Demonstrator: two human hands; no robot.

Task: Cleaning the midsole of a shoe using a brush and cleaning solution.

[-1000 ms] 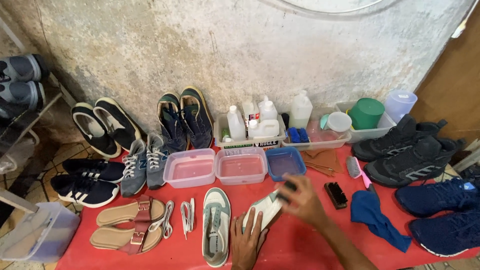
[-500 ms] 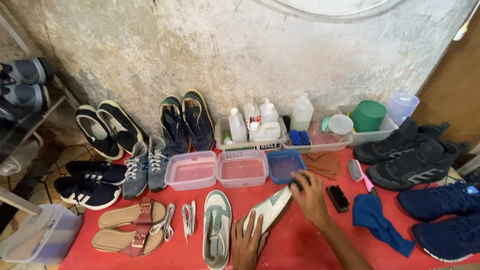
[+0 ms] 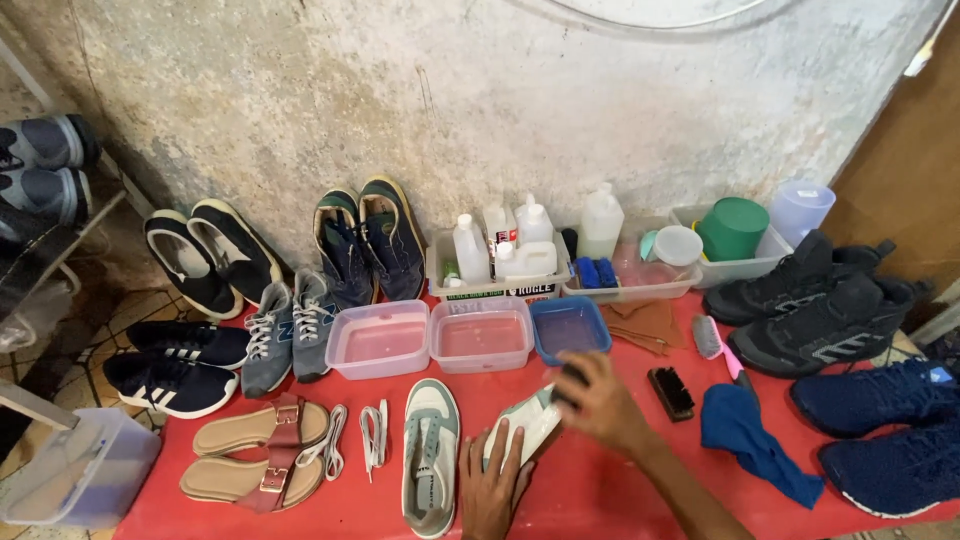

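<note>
My left hand [image 3: 493,487] rests on a white and pale green sneaker [image 3: 523,427] that lies on its side on the red mat [image 3: 590,490]. At the shoe's upper end, my right hand [image 3: 597,397] grips a small dark brush [image 3: 571,376] against it. The matching sneaker [image 3: 430,453] lies upright just to the left. A small blue tub [image 3: 569,327] sits right behind my right hand.
Two pink-tinted clear tubs [image 3: 382,338] [image 3: 481,333] hold liquid. White bottles [image 3: 520,240] stand in trays by the wall. A black brush [image 3: 671,392], a blue cloth [image 3: 748,440], loose laces [image 3: 373,432], sandals [image 3: 262,462] and several dark sneakers [image 3: 820,305] surround the spot.
My right hand went out toward the blue tub and has come back to the shoe's upper end with the brush. The left hand stayed on the shoe.
</note>
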